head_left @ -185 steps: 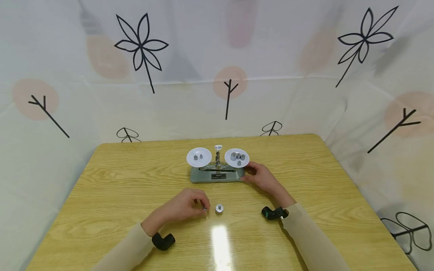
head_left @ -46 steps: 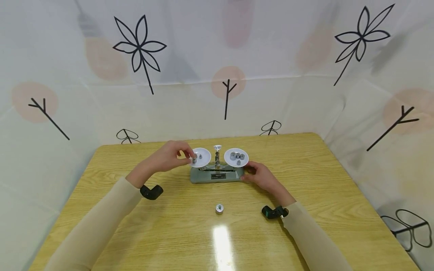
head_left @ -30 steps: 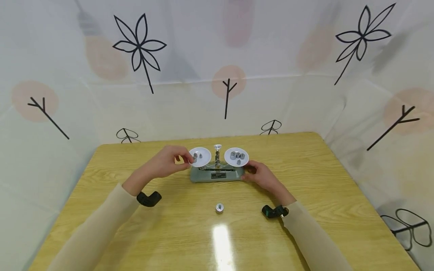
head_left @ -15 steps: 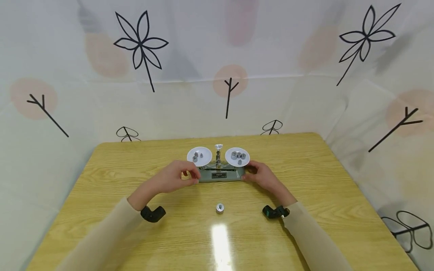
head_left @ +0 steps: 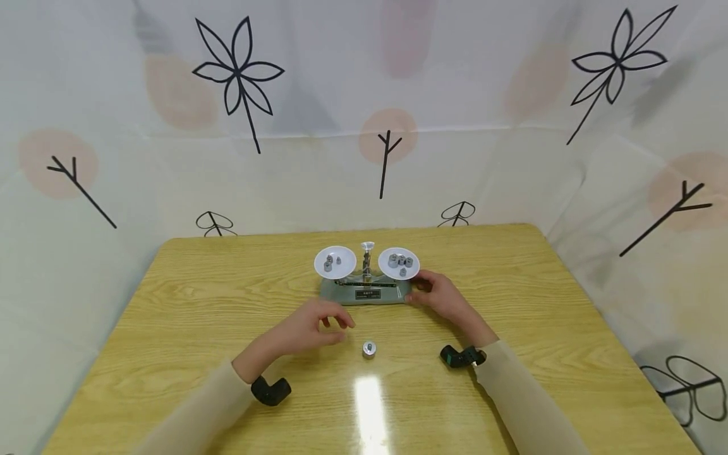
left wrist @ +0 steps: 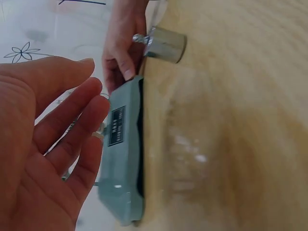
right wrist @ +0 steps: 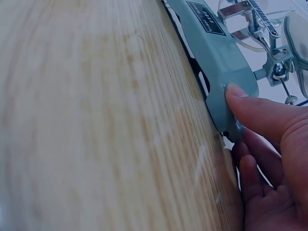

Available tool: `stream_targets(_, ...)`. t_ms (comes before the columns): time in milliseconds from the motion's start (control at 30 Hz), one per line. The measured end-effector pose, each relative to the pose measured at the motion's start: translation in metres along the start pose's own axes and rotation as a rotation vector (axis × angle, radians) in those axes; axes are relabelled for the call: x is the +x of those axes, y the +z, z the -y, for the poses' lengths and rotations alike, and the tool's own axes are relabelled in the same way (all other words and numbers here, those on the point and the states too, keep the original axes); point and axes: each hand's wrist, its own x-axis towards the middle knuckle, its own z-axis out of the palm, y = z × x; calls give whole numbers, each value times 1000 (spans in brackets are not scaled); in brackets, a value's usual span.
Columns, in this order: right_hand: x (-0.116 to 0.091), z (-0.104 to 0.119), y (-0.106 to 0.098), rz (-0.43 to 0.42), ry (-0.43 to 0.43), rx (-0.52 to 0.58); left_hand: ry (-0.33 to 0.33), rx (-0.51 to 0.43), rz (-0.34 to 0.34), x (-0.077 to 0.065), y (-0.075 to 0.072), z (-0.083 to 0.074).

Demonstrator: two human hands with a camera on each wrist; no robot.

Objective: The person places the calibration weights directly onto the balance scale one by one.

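Note:
A green-grey balance scale (head_left: 341, 296) stands on the table. Three metal weights (head_left: 328, 266) sit in its white left pan (head_left: 344, 254), and several metal weights (head_left: 393, 261) in the right pan (head_left: 411, 270). My right hand (head_left: 442, 298) grips the base's right end; in the right wrist view, the thumb (right wrist: 255, 108) lies on the front and the fingers reach behind. Empty, my left hand (head_left: 314, 327) hovers in front of the scale with fingers loosely bent. Just right of it, a larger knobbed cylindrical weight (head_left: 369, 351) stands upright on the table.
The wooden table (head_left: 199, 303) extends around the scale on all sides. Behind it hangs a white cloth (head_left: 318, 183) with printed plants. A light reflection shines on the table's front part.
Earlier my left hand pinched a small weight near the table's middle, then set it in the left pan. It has since come back down toward the larger weight. My right hand stays put.

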Motion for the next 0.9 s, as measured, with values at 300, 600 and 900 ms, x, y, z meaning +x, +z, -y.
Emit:
stream_targets(300,0,0,0,-2,-4,2,-50,-150,-22,-1,25,6)
stream_targets(600,1,-2,0,0,-6,-2,-33,-237,-8,2,41,11)
stream_targets(900,1,-1,-1,14,-36,38,-19,-316,21,8,52,15)
